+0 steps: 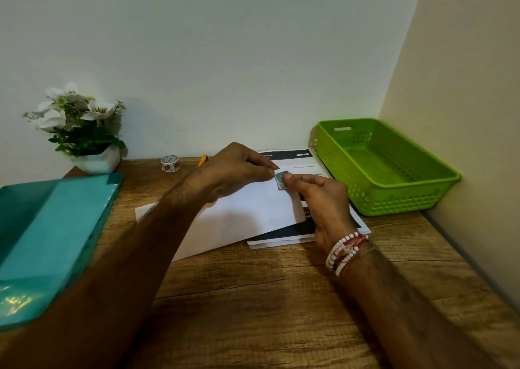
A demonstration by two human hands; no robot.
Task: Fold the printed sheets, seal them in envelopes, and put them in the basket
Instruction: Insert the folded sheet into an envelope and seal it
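The white envelope (pixel 247 211) lay flat at the middle of the wooden desk (pixel 267 298), overlapping a stack of printed sheets (pixel 298 162) that stuck out at its 1 and 5 o'clock sides. Above its 1 o'clock corner, the left hand (pixel 233 169) and the right hand (pixel 323 200) both pinched a small blue-grey sticker (pixel 281 179) between thumb and fingertips. The sticker was probably feather-light, limp and tacky, best held by its edges. The envelope looked thin and easily creased, so it was best lifted by a long edge. The green basket (pixel 394 200) stood at 2 o'clock of the envelope, just beside the sheets. A tape roll (pixel 170 163) and an orange pen (pixel 202 160) lay at 11 o'clock.
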